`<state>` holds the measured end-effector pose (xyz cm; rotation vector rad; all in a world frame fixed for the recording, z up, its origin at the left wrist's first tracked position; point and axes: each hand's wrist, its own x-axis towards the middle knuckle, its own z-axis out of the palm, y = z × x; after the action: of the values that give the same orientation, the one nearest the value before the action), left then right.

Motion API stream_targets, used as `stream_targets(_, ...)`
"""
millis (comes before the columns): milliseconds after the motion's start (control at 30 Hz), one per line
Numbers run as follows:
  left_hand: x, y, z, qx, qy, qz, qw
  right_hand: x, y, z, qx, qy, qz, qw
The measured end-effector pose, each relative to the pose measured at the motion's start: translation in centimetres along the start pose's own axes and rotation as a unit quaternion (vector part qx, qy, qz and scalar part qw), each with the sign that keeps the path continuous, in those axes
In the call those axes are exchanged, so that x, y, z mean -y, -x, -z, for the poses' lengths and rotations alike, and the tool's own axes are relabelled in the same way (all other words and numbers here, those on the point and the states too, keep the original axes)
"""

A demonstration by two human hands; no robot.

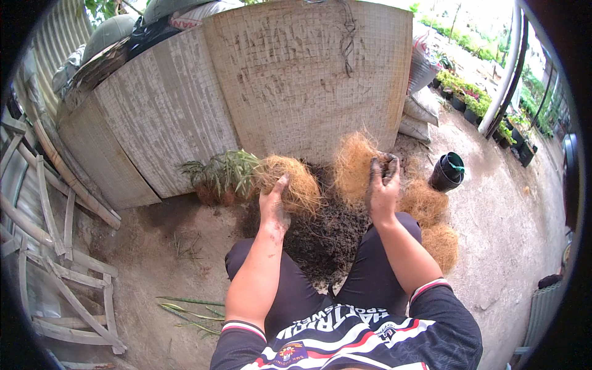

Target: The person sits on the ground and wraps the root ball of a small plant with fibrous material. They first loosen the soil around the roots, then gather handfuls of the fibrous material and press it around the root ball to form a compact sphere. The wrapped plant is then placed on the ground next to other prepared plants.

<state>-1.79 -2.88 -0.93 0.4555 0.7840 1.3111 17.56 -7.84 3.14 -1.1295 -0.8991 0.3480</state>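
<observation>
My left hand (276, 201) holds a clump of tan coconut fibre (296, 182), its thumb lying on top. My right hand (385, 178), dark with soil, has curled fingers and grips the edge of another fibre clump (354, 166). Between my knees, below both clumps, lies a heap of dark soil (319, 238). More fibre clumps (423, 201) rest on the ground to the right of my right hand. Leafy green plants with brown root balls (226, 173) sit left of my left hand, against the panel.
Tall pale panels (305, 83) stand in front. Nested black plastic pots (446, 172) are at the right, with filled sacks (418, 113) behind them. Long cut leaves (192, 312) lie on the ground at the left, near a wooden frame (76, 277). Potted plants (467, 99) line the upper right.
</observation>
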Motion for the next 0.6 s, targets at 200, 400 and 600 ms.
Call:
stream_targets(200,0.4,1.6,-1.3,0.136,-0.073,-0.047,0.987,-5.3,0.9,-2.2,-0.016,0.072,-0.055,0.996)
stream_targets(400,1.8,3.3,-2.2,0.188,-0.219,-0.145,0.946,-7.6,2.4,-2.5,-0.013,-0.112,-0.321,0.94)
stream_targets(600,2.6,4.0,-2.9,0.193,-0.357,-0.205,0.891,-6.0,3.9,-2.2,-0.003,-0.269,-0.408,0.872)
